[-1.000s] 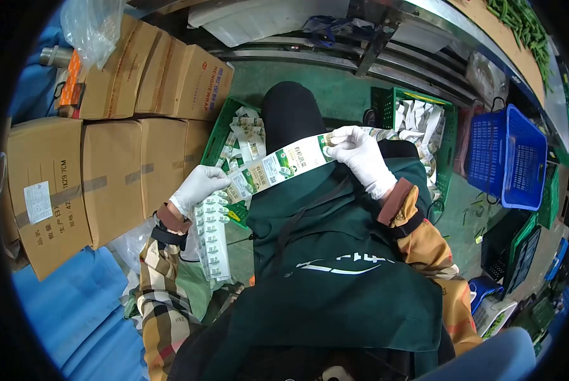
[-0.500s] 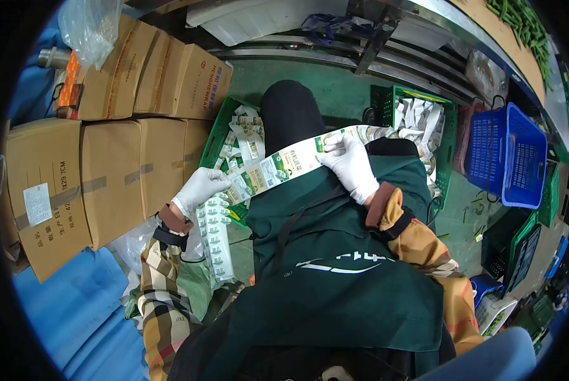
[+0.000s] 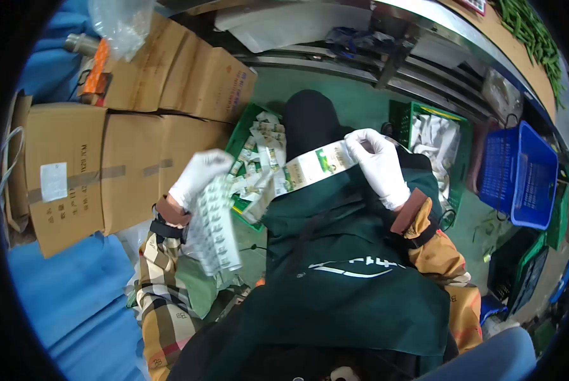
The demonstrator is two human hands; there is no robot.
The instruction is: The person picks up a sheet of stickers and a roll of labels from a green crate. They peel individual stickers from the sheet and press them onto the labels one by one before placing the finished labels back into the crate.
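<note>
In a white glove, my right hand (image 3: 381,166) pinches a long printed label strip (image 3: 319,164) over my apron (image 3: 354,228). The strip's left end slopes down to the green crate (image 3: 249,120) beside my knee. My left hand (image 3: 202,176), also gloved and slightly blurred, is apart from the strip and closed on a sheet of small green-printed stickers (image 3: 217,232) that hangs below it. Folded label strips (image 3: 252,165) lie heaped in that crate. Behind my right hand stands a second green crate (image 3: 467,136) with white strips (image 3: 433,143) in it.
Stacked cardboard boxes (image 3: 132,149) line the left side, with blue material (image 3: 74,279) below them. A blue basket (image 3: 519,184) stands at the right. Green vegetables (image 3: 532,41) lie on the table (image 3: 481,32) at the upper right.
My left hand has come away from the label strip and lifted, carrying the blurred sticker sheet. The strip's left end has dropped toward the crate. The camera view has shifted slightly.
</note>
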